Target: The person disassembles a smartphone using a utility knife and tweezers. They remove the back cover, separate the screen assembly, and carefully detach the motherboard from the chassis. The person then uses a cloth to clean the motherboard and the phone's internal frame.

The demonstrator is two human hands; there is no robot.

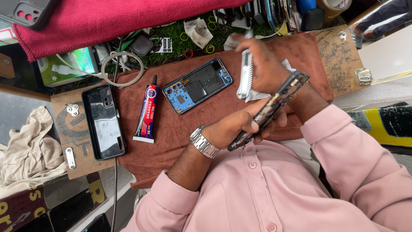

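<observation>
My left hand (231,128), with a metal watch (203,141) on its wrist, grips a thin dark phone panel (271,106) held on edge in front of my chest. Just above it, my right hand (267,63) is closed around a white brush (246,76), with a bit of white tissue (256,95) under the palm. Brush and panel are close together; whether they touch is unclear. An opened phone body with a blue frame (198,85) lies on the brown towel (167,129) to the left of both hands.
A blue-and-red glue tube (147,109) lies on the towel beside a black phone back cover (104,121) on a wooden board (76,137). A red towel (107,19), cables, a tape roll (336,5) and small parts crowd the far side. Beige cloth (25,146) lies left.
</observation>
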